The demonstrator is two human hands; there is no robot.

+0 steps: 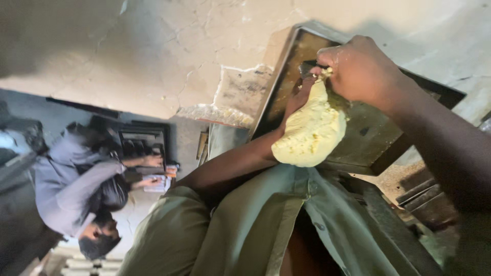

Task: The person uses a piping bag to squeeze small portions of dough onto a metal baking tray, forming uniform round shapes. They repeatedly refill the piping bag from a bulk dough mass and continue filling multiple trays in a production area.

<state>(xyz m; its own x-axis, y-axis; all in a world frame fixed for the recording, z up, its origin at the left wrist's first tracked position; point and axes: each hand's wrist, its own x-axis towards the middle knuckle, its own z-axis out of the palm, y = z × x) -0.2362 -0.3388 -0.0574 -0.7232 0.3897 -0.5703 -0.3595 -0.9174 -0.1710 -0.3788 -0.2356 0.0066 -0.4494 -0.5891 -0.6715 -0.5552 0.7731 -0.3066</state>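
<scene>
— As the pale yellow dough (311, 132) hung in a soft, lumpy slab over the metal tray (376, 140), which hand had it?

— Both. The right hand (360, 66) was clenched on the top end of the dough, pinching it up; the left hand (302, 97) lay behind the slab, fingers largely hidden, so its grasp could not be told for certain, though it pressed against the dough.

— And the tray?

— Shallow, rectangular, dark-rimmed, its greasy floor dull and stained. It sat against a cracked, flaking plaster wall (169, 56).

— The clothing below?

— An olive-green shirt (255, 225), open at the front, coarse cloth.

— Anyone else in the room?

— Another person (76, 189) in a grey shirt bent at a dark machine (140, 140) well apart from the tray, both hands out before it.
</scene>
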